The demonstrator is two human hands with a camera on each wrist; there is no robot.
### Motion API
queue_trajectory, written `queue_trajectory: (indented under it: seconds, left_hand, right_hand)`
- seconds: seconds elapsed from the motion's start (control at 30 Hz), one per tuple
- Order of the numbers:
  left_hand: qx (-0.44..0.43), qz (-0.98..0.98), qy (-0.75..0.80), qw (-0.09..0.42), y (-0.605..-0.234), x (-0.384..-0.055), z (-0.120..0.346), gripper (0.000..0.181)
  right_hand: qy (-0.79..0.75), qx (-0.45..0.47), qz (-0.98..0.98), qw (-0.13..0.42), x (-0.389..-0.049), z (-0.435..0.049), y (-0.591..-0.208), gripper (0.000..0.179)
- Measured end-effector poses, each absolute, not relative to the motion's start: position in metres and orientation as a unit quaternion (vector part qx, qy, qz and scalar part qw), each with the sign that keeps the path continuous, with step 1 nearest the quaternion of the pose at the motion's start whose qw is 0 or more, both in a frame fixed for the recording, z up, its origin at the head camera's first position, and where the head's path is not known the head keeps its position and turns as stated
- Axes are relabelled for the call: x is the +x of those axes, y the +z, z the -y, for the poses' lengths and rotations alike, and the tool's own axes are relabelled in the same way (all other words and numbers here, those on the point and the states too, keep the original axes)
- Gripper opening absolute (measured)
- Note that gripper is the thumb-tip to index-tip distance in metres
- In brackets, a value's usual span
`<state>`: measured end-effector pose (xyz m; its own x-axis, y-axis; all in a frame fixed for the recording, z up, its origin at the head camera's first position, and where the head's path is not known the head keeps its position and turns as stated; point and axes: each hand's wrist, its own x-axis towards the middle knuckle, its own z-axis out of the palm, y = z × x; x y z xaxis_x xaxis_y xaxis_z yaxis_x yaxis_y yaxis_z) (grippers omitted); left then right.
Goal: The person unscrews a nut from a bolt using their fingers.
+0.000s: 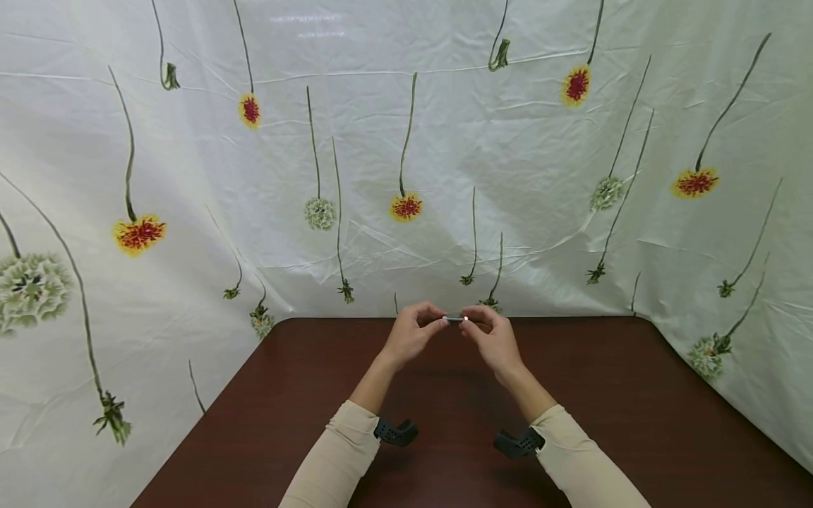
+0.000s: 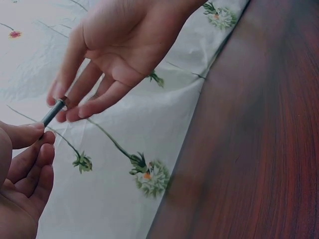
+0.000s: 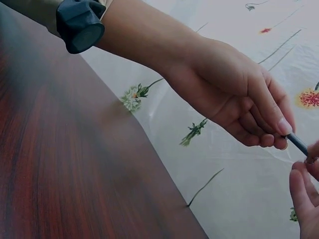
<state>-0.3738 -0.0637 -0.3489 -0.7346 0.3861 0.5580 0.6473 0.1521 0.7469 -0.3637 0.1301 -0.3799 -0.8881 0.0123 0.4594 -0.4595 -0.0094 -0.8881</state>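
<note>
A slim grey threaded bolt (image 1: 454, 318) spans the gap between both hands, held up near the table's far edge. My left hand (image 1: 408, 337) pinches one end between thumb and fingers; in the left wrist view the ridged shank of the bolt (image 2: 52, 114) slants up from that grip. At the other end, the thumb and fingers of my right hand (image 1: 497, 343) pinch around a small brass-coloured piece (image 2: 63, 101), partly hidden by the fingertips. In the right wrist view, the threaded shank of the bolt (image 3: 297, 143) shows between the two sets of fingertips.
Below the hands lies a dark reddish-brown table (image 1: 451, 402) with rounded far corners. A white flower-printed cloth (image 1: 356, 155) hangs behind it and along its sides. Each wrist wears a black camera mount, one of them the left mount (image 1: 396, 432).
</note>
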Motion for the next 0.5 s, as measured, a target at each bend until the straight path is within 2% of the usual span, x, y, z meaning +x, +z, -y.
queue_trajectory:
  seconds: [0.13, 0.37, 0.5]
  left_hand:
    - [-0.345, 0.748, -0.555, 0.117, -0.3487, -0.3743, 0.0636, 0.015]
    - [-0.343, 0.748, -0.555, 0.118, -0.348, -0.3734, 0.0631, 0.013]
    - [-0.343, 0.75, -0.554, 0.117, -0.3477, -0.3732, 0.0635, 0.013]
  right_hand:
    - [0.7, 0.15, 0.678, 0.166, -0.3648, -0.1296, -0.3807, 0.03]
    - [0.688, 0.155, 0.687, 0.173, -0.3661, -0.1306, -0.3815, 0.018]
    - [0.688, 0.165, 0.687, 0.167, -0.3653, -0.1316, -0.3812, 0.025]
